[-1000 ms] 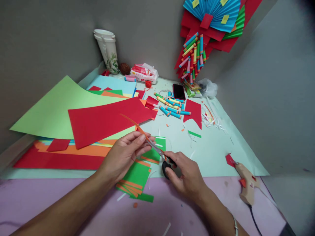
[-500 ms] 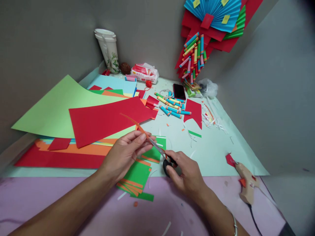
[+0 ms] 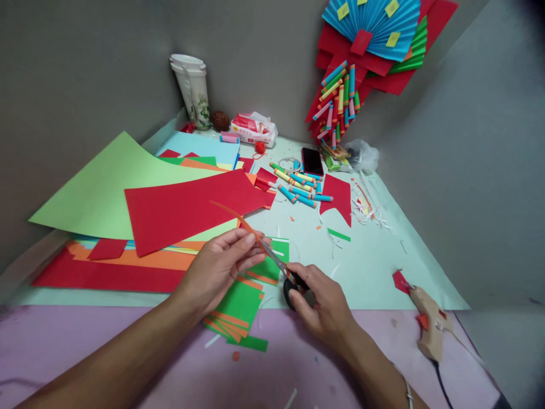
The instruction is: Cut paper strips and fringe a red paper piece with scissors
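My left hand [image 3: 217, 267] pinches a long thin orange paper strip [image 3: 232, 215] that curves up and away to the left. My right hand [image 3: 326, 309] grips black-handled scissors [image 3: 283, 271], whose blades reach the strip right at my left fingertips. Under both hands lie green cards edged with orange strips [image 3: 238, 307] on the pale green mat.
Large red [image 3: 187, 207], light green [image 3: 102, 187] and orange sheets lie at left. Rolled paper tubes [image 3: 298, 184], a phone [image 3: 312, 161], a cup [image 3: 193, 91] and a tissue pack sit at the back. A glue gun [image 3: 430, 326] lies at right. A paper fan decoration [image 3: 361, 51] hangs on the wall.
Both hands hold nearly the same pose; the whole view has shifted slightly down and to the right. The scissors stay at the strip.
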### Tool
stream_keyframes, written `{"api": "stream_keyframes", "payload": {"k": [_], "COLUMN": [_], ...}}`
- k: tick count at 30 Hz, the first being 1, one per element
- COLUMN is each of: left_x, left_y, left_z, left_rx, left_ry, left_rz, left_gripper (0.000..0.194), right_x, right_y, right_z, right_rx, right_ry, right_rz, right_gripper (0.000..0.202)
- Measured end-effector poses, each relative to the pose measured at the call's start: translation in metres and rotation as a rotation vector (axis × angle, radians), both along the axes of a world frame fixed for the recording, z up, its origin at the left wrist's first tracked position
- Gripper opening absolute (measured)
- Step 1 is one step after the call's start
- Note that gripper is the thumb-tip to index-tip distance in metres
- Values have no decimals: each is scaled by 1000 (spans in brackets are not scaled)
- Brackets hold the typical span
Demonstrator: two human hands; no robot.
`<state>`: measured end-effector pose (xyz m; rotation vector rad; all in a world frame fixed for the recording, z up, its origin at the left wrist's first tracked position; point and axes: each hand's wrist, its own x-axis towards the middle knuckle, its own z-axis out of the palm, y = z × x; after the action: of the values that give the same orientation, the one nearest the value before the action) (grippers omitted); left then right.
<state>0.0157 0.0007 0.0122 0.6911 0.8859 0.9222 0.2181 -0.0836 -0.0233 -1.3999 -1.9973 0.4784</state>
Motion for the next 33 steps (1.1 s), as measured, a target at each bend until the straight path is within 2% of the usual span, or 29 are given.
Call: {"api": "stream_keyframes", "payload": {"k": [7, 12, 15, 18, 21, 23, 27, 30, 33], "left_x": [-3, -7, -13, -21, -25, -24, -17, -12, -9], "left_y": [2, 4, 4, 2, -1, -2, -2, -1, 1], "left_z": [2, 0, 5, 16, 25, 27, 23, 18, 14], "left_rx": [-2, 104, 155, 255, 344, 348, 258, 226, 202], "left_ry": [33, 130, 182, 211, 136, 96, 53, -25, 10], "left_rz": [-42, 2, 73, 202, 289, 268, 135, 140, 167], "left_gripper": [15, 13, 12, 13, 13, 13, 18, 18, 12], "right_x": [-1, 0, 2, 3, 1, 0, -1, -1, -2], "right_y": [-1, -1, -1, -3, -6, -7, -8, -7, -8], "right_z": [-2, 0, 0, -3, -6, -8, -7, -4, -2], "right_rx": [-95, -116, -86, -93, -154, -191, -243, -292, -333], "right_ry": [144, 162, 203, 292, 398, 450, 526, 552, 554], "right_rz": [11, 1, -46, -121, -152, -150, -143, -149, -140], "right_gripper": [42, 44, 45, 48, 48, 47, 46, 46, 48]}}
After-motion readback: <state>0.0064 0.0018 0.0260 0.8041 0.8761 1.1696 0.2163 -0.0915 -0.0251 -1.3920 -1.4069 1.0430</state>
